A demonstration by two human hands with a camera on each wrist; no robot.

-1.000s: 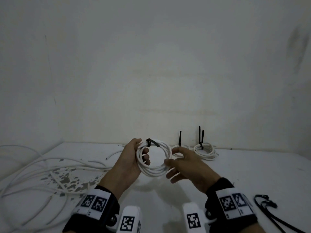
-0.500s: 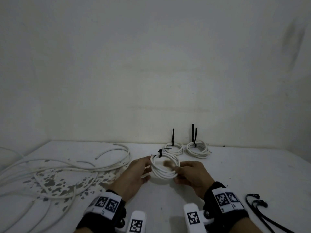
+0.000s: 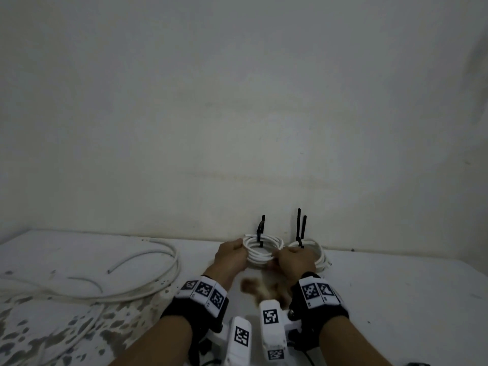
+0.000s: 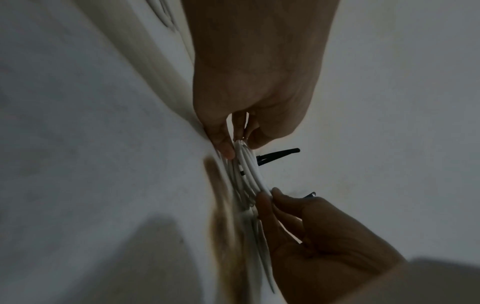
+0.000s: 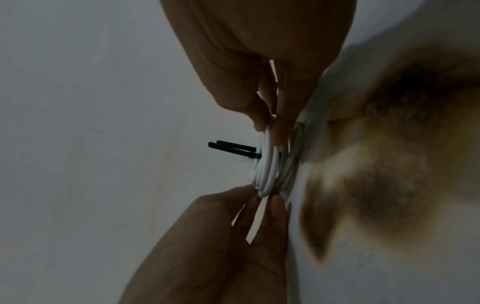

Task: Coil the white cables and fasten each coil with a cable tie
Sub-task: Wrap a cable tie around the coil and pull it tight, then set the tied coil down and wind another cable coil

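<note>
Two hands hold a tied cable coil at the far wall.

Head view: the left hand (image 3: 230,256) and right hand (image 3: 297,261) grip opposite sides of a round white cable coil (image 3: 260,250) bound with a stiff black cable tie (image 3: 261,231); square black-and-white coded tags, no readable writing, on the black wristbands (image 3: 196,303); loose white cables (image 3: 148,273) lie left on the stained white table (image 3: 396,299).
Left wrist view: fingertips (image 4: 228,150) pinch the smooth strands.
Right wrist view: fingertips (image 5: 279,133) pinch the coil likewise.
</note>
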